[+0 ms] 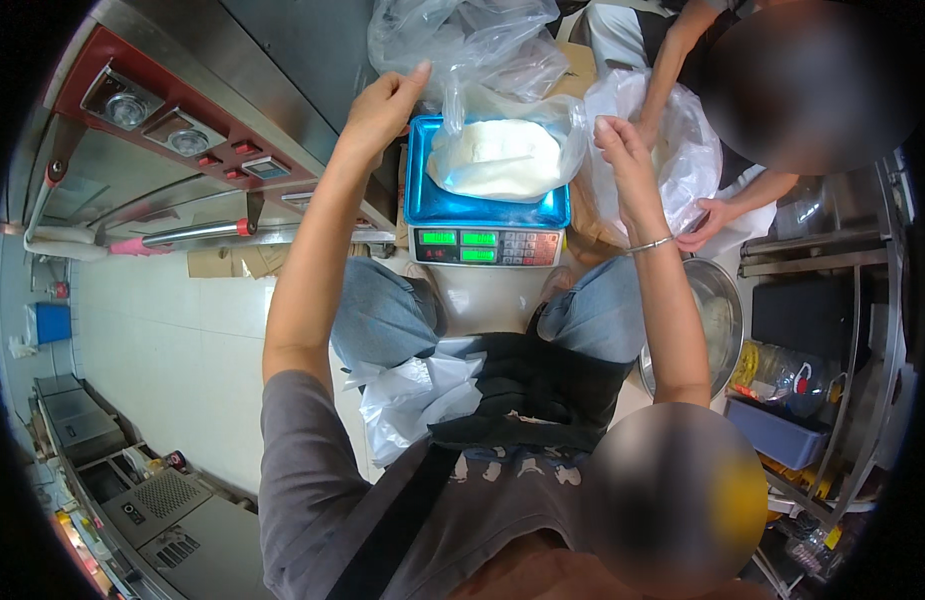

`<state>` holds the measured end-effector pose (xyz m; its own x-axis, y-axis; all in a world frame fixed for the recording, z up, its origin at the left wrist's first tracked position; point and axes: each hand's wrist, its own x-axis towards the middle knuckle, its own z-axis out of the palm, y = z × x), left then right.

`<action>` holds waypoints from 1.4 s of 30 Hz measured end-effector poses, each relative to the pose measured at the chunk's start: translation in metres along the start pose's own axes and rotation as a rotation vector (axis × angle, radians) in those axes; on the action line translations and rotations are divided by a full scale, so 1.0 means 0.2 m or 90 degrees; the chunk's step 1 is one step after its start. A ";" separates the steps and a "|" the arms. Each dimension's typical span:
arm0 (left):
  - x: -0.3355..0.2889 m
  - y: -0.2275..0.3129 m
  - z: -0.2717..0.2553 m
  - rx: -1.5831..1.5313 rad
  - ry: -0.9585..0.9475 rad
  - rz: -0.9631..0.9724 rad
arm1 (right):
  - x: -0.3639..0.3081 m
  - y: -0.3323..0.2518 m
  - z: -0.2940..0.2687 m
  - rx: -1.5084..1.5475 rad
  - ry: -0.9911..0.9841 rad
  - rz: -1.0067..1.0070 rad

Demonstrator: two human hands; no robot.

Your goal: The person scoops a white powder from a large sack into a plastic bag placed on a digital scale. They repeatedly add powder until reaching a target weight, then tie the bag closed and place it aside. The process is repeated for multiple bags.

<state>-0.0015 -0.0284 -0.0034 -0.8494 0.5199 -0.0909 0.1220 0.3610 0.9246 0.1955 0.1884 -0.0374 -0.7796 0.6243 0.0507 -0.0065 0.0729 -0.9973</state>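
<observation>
A clear plastic bag (pixel 572 135) with a mound of white, flour-like powder (pixel 504 155) rests on the blue pan (pixel 487 213) of a digital scale (pixel 482 247). My left hand (pixel 384 108) is raised at the pan's upper left, fingers curled and thumb up, by the bag's left side; the thin film there is hard to make out. On the other side, my right hand (pixel 624 160) pinches with its fingertips at the bag's right edge. The scale's green displays are lit. It stands between my knees.
Across from me at the right, a person's hands (pixel 709 222) work at a large whitish plastic bag (pixel 682 130). Another clear bag (pixel 462 40) lies beyond the scale. An oven (pixel 172 130) stands left. By my right knee are a metal bowl (pixel 717 310) and a rack (pixel 852 370).
</observation>
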 end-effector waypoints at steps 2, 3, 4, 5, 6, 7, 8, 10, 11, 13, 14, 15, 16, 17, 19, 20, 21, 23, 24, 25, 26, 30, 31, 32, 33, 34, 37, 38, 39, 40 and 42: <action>-0.01 0.00 -0.01 -0.010 0.026 0.023 | 0.00 0.04 -0.04 -0.011 0.010 -0.035; -0.02 0.01 -0.01 -0.012 0.039 0.033 | 0.00 0.04 -0.05 0.002 0.015 -0.030; -0.02 0.01 -0.01 -0.015 0.052 0.042 | -0.01 0.03 -0.06 0.014 0.020 -0.026; -0.03 0.01 -0.02 -0.015 0.055 0.045 | -0.02 0.03 -0.06 0.027 0.024 -0.022; -0.03 0.00 -0.03 -0.015 0.058 0.048 | -0.03 0.03 -0.07 0.025 0.027 -0.018; -0.03 0.00 -0.03 -0.015 0.062 0.051 | -0.04 0.03 -0.07 0.024 0.030 -0.014; -0.03 0.01 -0.04 -0.011 0.068 0.053 | -0.04 0.03 -0.07 0.023 0.033 -0.010; -0.04 0.02 -0.05 -0.004 0.081 0.059 | -0.06 0.03 -0.08 0.021 0.035 -0.007; -0.05 0.02 -0.05 -0.011 0.081 0.066 | -0.07 0.03 -0.08 0.020 0.036 -0.005; -0.06 0.03 -0.05 -0.026 0.081 0.079 | -0.08 0.04 -0.08 0.026 0.036 -0.005; -0.07 0.04 -0.05 -0.028 0.078 0.079 | -0.09 0.04 -0.09 0.029 0.037 -0.004; -0.08 0.05 -0.05 -0.030 0.074 0.079 | -0.09 0.05 -0.09 0.032 0.036 -0.001; -0.08 0.06 -0.04 -0.032 0.070 0.080 | -0.09 0.06 -0.10 0.035 0.035 0.003; -0.09 0.06 -0.04 -0.033 0.070 0.080 | -0.10 0.07 -0.11 0.038 0.034 0.006; -0.10 0.07 -0.04 -0.035 0.071 0.082 | -0.12 0.07 -0.12 0.043 0.038 0.014; -0.10 0.07 -0.04 -0.040 0.070 0.072 | -0.12 0.07 -0.12 0.046 0.041 0.016; -0.10 0.07 -0.04 -0.044 0.070 0.063 | -0.13 0.07 -0.12 0.048 0.042 0.018; -0.09 0.08 -0.04 -0.049 0.070 0.052 | -0.15 0.08 -0.13 0.051 0.052 0.020; -0.10 0.08 -0.04 -0.049 0.071 0.049 | -0.15 0.08 -0.13 0.062 0.050 0.019; -0.10 0.09 -0.04 -0.050 0.071 0.047 | -0.14 0.09 -0.13 0.072 0.049 0.017; -0.10 0.08 -0.05 -0.057 0.067 0.047 | -0.15 0.10 -0.13 0.083 0.047 0.017; -0.10 0.08 -0.05 -0.054 0.100 0.067 | -0.17 0.08 -0.13 0.083 0.050 0.020; -0.09 0.08 -0.05 -0.054 0.093 0.064 | -0.17 0.10 -0.13 0.097 0.040 0.015; -0.09 0.07 -0.05 -0.053 0.087 0.059 | -0.17 0.11 -0.14 0.094 0.043 0.019; -0.09 0.07 -0.05 -0.053 0.090 0.059 | -0.18 0.12 -0.13 0.092 0.047 0.024; -0.08 0.06 -0.05 -0.052 0.093 0.060 | -0.19 0.12 -0.13 0.089 0.050 0.028; -0.08 0.06 -0.06 -0.057 0.095 0.060 | -0.20 0.13 -0.14 0.085 0.047 0.041; -0.09 0.06 -0.06 -0.060 0.095 0.060 | -0.21 0.14 -0.14 0.086 0.047 0.045; -0.09 0.06 -0.06 -0.069 0.085 0.052 | -0.21 0.14 -0.14 0.084 0.053 0.047; -0.10 0.06 -0.06 -0.079 0.076 0.044 | -0.22 0.14 -0.14 0.081 0.058 0.049; -0.10 0.07 -0.06 -0.087 0.066 0.034 | -0.23 0.15 -0.14 0.075 0.070 0.048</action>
<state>0.0114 -0.0430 0.0151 -0.8930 0.4500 -0.0083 0.1031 0.2225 0.9695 0.2491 0.1843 -0.0676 -0.7070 0.7068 -0.0257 -0.0292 -0.0655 -0.9974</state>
